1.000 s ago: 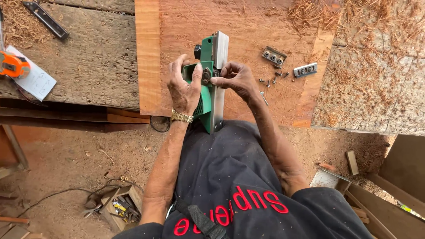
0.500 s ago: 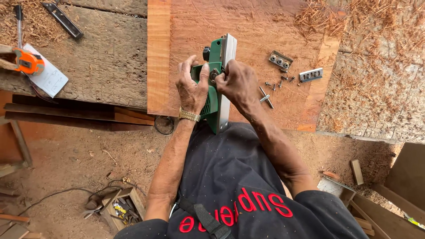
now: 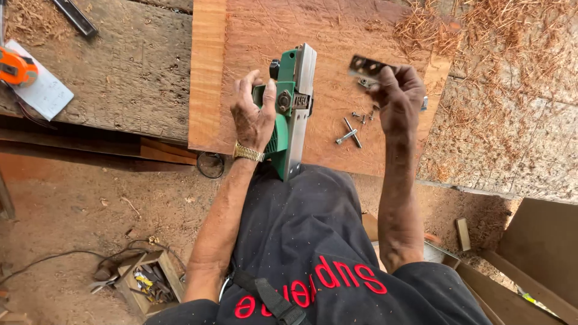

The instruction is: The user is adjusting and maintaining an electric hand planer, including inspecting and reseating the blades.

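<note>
My left hand (image 3: pixel 253 114) grips a green electric planer (image 3: pixel 293 108) turned on its side, its metal sole facing right, resting on a reddish wooden board (image 3: pixel 253 36) and against my lap. My right hand (image 3: pixel 397 96) is off to the right of the planer and pinches a small flat metal plate with holes (image 3: pixel 365 65), lifted just above the board. Loose bolts and screws (image 3: pixel 349 132) lie on the board between my two hands.
Wood shavings (image 3: pixel 433 30) are heaped at the board's far right. An orange tape measure (image 3: pixel 17 67) lies on a white paper at left, a dark metal bar (image 3: pixel 75 17) beyond it. A small box of tools (image 3: pixel 147 283) sits on the dirt floor, with cardboard (image 3: pixel 536 253) at right.
My right hand left the planer, moved right and picked up the metal plate. My left hand kept its hold on the planer.
</note>
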